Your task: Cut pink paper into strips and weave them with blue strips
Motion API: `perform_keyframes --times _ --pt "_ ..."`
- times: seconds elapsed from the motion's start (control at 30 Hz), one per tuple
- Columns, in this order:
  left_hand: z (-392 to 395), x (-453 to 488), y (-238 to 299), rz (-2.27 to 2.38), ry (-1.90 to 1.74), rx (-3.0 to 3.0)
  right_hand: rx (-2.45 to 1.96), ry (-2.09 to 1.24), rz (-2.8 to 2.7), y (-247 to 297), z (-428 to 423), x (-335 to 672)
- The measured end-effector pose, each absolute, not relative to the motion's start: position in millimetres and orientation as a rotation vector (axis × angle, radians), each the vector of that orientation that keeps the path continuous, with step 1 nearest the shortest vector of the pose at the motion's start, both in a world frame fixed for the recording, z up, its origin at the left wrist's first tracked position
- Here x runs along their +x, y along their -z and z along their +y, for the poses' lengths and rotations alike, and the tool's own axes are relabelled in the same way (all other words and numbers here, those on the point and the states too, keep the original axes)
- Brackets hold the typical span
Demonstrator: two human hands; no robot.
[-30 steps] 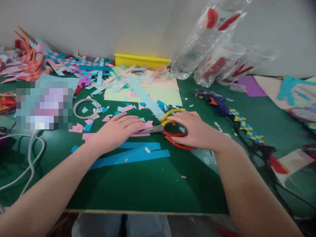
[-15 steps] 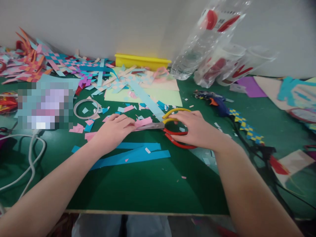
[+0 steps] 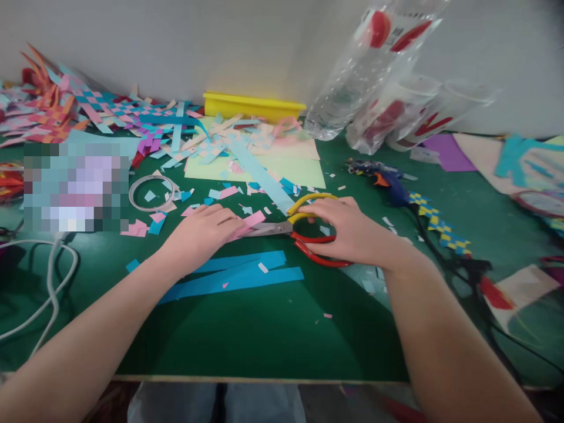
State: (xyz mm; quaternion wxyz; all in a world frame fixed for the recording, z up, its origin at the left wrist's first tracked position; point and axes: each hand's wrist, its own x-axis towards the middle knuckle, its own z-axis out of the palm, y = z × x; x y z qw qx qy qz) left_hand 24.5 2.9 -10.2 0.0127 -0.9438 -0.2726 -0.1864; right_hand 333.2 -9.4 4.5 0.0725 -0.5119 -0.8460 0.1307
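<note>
My right hand (image 3: 341, 226) is wrapped round the handles of a pair of scissors (image 3: 282, 228), one loop yellow and the other red. Their blades point left and reach my left hand (image 3: 211, 232). Pinched in the left fingers is a pink paper strip (image 3: 253, 221), which lies along the blades; the blade tips are hidden by strip and fingers. Just below, two blue paper strips (image 3: 247, 281) lie on the green table, partly under my left forearm. Small pink and blue paper scraps (image 3: 229, 192) are scattered beyond the hands.
A roll of tape (image 3: 152, 194) lies left of the hands. Woven paper pieces (image 3: 110, 108) pile up at the back left. A yellow holder (image 3: 253, 107), a plastic-wrapped bottle (image 3: 352, 88) and cups stand along the wall. A blue glue gun (image 3: 390, 185) rests on the right.
My left hand has shifted slightly left and the pink strip's free end now tilts up more steeply. The scissors have barely moved in my right hand.
</note>
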Motion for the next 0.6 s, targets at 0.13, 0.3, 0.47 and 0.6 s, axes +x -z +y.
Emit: perform_keyframes --times 0.13,0.3,0.47,0.6 --pt "4.9 26.3 14.5 -0.887 0.590 -3.046 -1.541 -0.427 -2.546 -4.7 -9.5 330.0" --pt "6.3 27.1 22.3 -1.032 0.373 -3.214 -1.554 -0.457 -2.546 -3.1 -8.9 331.0" --pt "8.2 25.9 25.8 -0.972 0.373 -3.246 -1.522 -0.429 -2.544 -1.5 -8.6 332.1" --pt "7.8 26.4 23.9 -1.034 0.325 -3.215 -1.503 -0.428 -2.557 -1.6 -8.4 331.1"
